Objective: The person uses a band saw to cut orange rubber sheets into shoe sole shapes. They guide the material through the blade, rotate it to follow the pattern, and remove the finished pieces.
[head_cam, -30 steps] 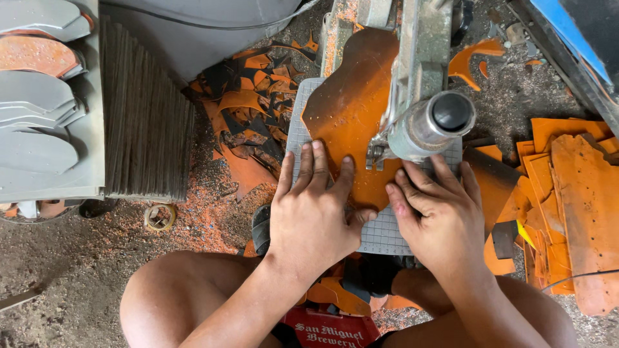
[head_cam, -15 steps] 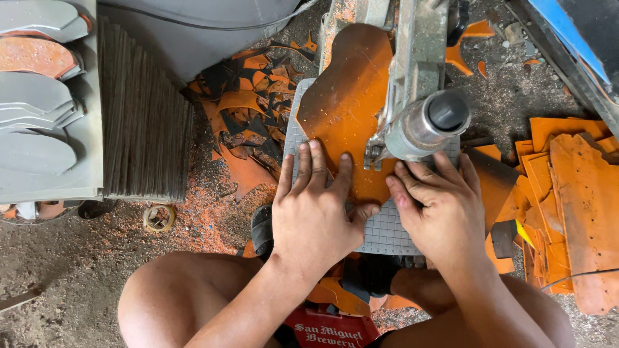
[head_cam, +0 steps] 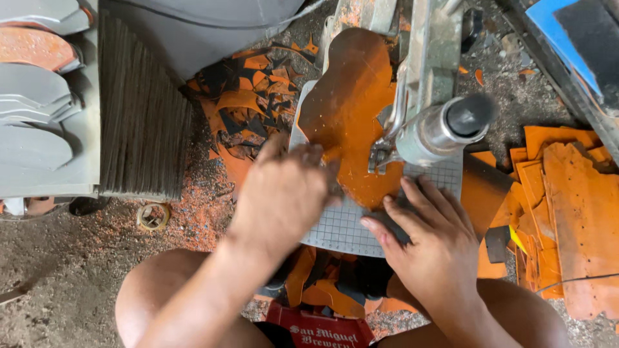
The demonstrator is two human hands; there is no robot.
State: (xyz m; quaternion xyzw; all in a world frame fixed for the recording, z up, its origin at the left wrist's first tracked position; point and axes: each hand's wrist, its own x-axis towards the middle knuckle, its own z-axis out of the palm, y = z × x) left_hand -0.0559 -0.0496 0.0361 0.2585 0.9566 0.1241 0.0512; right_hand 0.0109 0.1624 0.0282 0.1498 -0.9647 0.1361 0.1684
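Observation:
An orange sheet (head_cam: 345,109) with curved cut-outs lies on a grey gridded machine table (head_cam: 335,229), under a metal press head with a grey cylinder (head_cam: 445,129). My left hand (head_cam: 284,193) is blurred. Its knuckles are up and its fingers curl onto the sheet's left edge. To the right, my right hand (head_cam: 432,241) lies flat with fingers spread, pressing on the gridded table and the sheet's lower edge, just below the cylinder. A dark scrap shows under its fingers.
Orange and black offcuts (head_cam: 251,109) litter the ground left of the machine. Stacked orange sheets (head_cam: 574,200) lie at the right. A grey rack of cut sole shapes (head_cam: 39,129) stands at the left, beside a ribbed dark block (head_cam: 142,116). My bare knees frame a red crate (head_cam: 319,332).
My left hand has lifted from lying flat and shifted left to the sheet's edge, now blurred. My right hand has spread flatter and slid slightly down. The sheet has turned a little.

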